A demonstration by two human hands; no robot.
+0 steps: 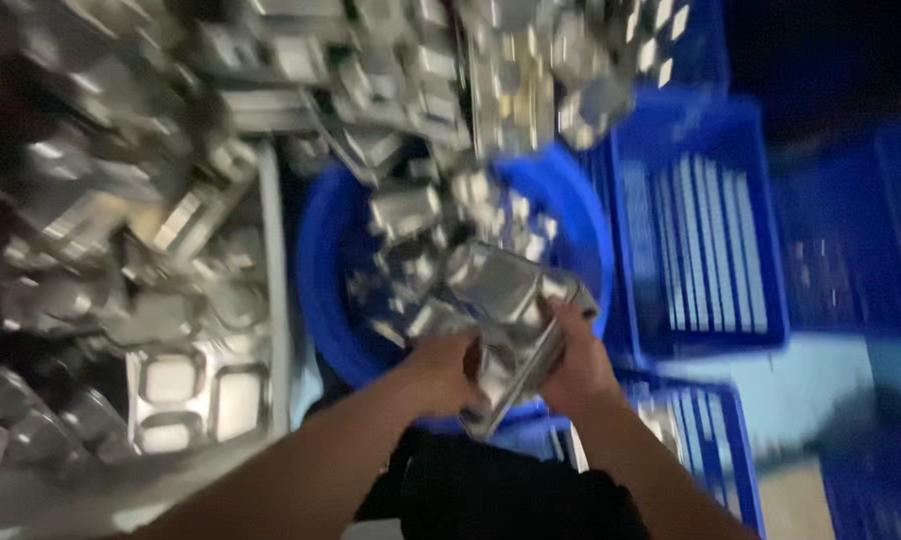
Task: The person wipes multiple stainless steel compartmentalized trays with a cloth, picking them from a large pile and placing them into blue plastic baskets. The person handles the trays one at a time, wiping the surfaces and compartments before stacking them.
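Hands: left hand [440, 372] & right hand [577, 362] both clasp a small stack of steel trays [515, 325], one hand per side, lower centre of frame.
Stack: tilted, held just above the near rim of the round blue tub [322, 262], centre frame.
Done so far: tub already holds a heap of metal trays; judging by that, work is well underway.
Left: big pile of compartment trays [185, 392] etc. across left & top of frame, looks unsorted.
Crates: blue slatted crates [700, 245] at right; the upper one looks mostly empty.
Surface: pale floor patch, lower right.
Room: dim, blurry; upper right corner dark.
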